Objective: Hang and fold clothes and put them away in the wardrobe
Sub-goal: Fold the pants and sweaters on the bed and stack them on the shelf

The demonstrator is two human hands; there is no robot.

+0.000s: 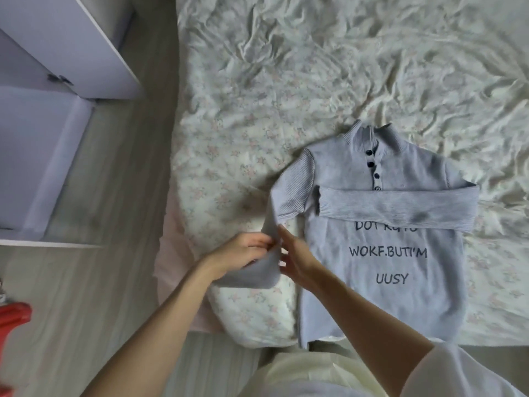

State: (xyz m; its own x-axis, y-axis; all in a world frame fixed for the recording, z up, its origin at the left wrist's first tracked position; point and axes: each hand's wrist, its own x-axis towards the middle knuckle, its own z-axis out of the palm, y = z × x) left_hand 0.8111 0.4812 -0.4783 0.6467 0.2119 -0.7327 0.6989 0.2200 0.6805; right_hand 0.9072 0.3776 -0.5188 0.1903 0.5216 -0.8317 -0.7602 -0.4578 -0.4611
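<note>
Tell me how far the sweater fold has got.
Done: the sweater lies face up on the bed, one sleeve already folded across the chest. In hand: the left hand grips the other sleeve, the right hand touching it. Left: fold it in, fold the body, carry it to the wardrobe.

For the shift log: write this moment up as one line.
step: folding sweater on bed | one sleeve across chest | left hand grips other sleeve | right hand touches it, fingers straight
</note>
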